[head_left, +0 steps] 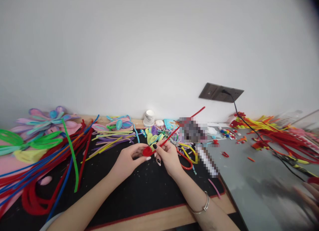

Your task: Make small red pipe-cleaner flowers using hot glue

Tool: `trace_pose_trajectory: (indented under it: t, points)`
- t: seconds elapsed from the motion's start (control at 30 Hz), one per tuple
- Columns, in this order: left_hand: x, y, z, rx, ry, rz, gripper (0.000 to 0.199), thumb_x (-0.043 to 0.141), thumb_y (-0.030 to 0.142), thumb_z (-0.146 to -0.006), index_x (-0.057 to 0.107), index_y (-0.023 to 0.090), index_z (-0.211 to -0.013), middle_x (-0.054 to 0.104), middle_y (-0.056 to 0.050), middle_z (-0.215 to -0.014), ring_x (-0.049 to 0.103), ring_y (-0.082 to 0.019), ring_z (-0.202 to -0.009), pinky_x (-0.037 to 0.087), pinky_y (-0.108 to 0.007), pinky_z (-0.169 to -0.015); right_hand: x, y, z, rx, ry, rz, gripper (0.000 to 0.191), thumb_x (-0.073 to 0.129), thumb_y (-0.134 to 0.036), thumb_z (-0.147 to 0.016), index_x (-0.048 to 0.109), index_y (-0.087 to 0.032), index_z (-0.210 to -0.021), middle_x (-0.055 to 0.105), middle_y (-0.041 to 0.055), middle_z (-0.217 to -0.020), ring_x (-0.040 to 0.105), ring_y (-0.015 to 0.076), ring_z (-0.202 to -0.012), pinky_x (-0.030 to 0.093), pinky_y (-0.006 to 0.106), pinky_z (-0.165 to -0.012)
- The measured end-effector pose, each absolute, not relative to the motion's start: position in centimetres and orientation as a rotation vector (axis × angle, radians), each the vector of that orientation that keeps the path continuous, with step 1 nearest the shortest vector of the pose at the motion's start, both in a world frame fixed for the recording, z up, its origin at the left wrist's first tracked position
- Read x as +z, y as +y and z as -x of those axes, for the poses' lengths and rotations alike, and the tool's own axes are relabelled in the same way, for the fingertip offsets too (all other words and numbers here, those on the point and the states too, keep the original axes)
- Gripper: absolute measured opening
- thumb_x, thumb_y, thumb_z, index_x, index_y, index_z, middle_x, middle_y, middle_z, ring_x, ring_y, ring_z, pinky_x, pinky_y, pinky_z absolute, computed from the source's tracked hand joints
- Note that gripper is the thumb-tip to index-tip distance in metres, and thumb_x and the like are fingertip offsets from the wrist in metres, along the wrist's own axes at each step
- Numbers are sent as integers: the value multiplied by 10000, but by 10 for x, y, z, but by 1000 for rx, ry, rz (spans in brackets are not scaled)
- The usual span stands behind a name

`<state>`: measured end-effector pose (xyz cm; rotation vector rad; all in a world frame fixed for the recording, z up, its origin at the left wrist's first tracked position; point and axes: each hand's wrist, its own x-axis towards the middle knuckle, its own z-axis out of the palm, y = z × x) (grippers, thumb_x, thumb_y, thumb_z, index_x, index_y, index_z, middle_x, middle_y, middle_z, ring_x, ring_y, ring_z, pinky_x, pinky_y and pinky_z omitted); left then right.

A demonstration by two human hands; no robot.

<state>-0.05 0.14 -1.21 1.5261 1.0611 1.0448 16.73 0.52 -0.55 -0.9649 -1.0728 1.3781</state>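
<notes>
Left hand and right hand pinch a red stem: coil seemingly formed, straight tail left unwound.

Left hand, right hand holding part-coiled red pipe cleaner.

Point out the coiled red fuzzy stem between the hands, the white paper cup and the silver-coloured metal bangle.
Coiled red fuzzy stem [147,152]: head view, on its coiled end.
White paper cup [149,118]: head view, on its side.
Silver-coloured metal bangle [205,209]: head view, on its small knob.
</notes>
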Motion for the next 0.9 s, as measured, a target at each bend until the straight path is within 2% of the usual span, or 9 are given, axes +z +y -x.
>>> trace_pose_trajectory:
  t: [0.17, 0.3, 0.43, 0.67, 0.9]
  points:
    - [-6, 0, 5, 1122, 1184, -1951, 147, 610, 250, -772, 723, 197, -851, 717, -72, -914, 657, -212, -862, 502, -346, -835, -7, 6, -168, 1447, -1048, 927, 221, 707, -303, -708, 545, -153, -719, 609, -38, -500, 435, 48, -309, 354, 149, -293]
    - [-2, -1, 4, 1079, 1174, -1953, 168, 593, 294, -796, 739, 212, -818, 735, -57, -876, 664, -204, -822, 503, -297, -795, -5, 6, -168, 1519, -990, 871, 246, 714, -331, -722, 541, -155, -722, 595, -44, -495, 427, 45, -312, 357, 148, -295]
    - [-3, -2, 2, 1006, 1121, -1745, 215, 600, 337, -786, 733, 207, -894, 757, -39, -866, 676, -207, -769, 511, -265, -701, -3, 5, -167, 1555, -943, 858, 267, 720, -352, -724, 536, -159, -727, 585, -50, -494, 405, 38, -309, 343, 143, -290]
    - [-4, -2, 2, 913, 1058, -1782, 220, 588, 302, -796, 728, 198, -931, 748, -26, -871, 652, -189, -752, 482, -242, -681, -3, 6, -168, 1567, -935, 850, 280, 724, -365, -719, 533, -160, -727, 580, -52, -481, 404, 39, -304, 330, 141, -282]
    - [-2, -3, 1, 891, 1009, -1687, 233, 562, 337, -809, 718, 168, -846, 732, -44, -794, 644, -190, -728, 494, -265, -687, -2, 5, -168, 1570, -930, 855, 287, 742, -353, -698, 531, -159, -715, 573, -54, -472, 402, 43, -303, 329, 148, -278]
